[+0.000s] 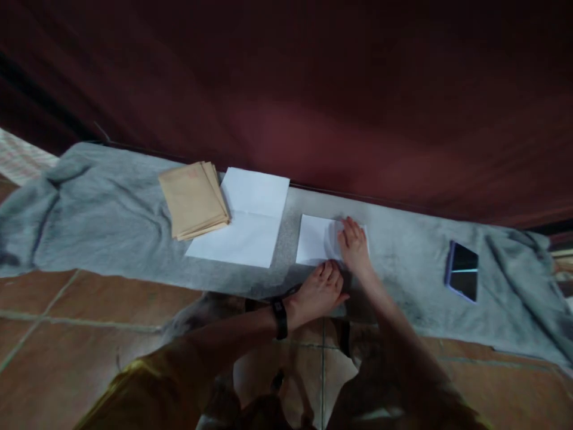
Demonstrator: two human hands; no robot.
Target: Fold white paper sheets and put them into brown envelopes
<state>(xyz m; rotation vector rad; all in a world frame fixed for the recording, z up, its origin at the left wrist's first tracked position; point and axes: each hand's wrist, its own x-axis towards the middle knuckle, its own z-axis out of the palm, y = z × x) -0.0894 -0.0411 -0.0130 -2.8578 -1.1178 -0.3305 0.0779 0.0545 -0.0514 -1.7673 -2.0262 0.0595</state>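
A folded sheet of white paper point(312, 240) lies on the grey cloth, in front of me and slightly right of the middle. My right hand point(355, 245) rests on its right part, fingers laid on the surface and holding nothing. At the paper's near edge is my left hand point(319, 289), with its fingertips touching that edge and its thumb apart. A dark band point(280, 318) circles my left wrist. To the left, a larger white sheet point(239, 236) with a crease across it lies flat, partly under a stack of brown envelopes point(193, 200).
Grey cloth point(403, 263) covers the long, narrow surface. A phone point(463, 272) lies on it at the right. Dark red fabric point(286, 107) rises behind the far edge. Below the near edge are brown floor tiles point(116, 298) and my legs.
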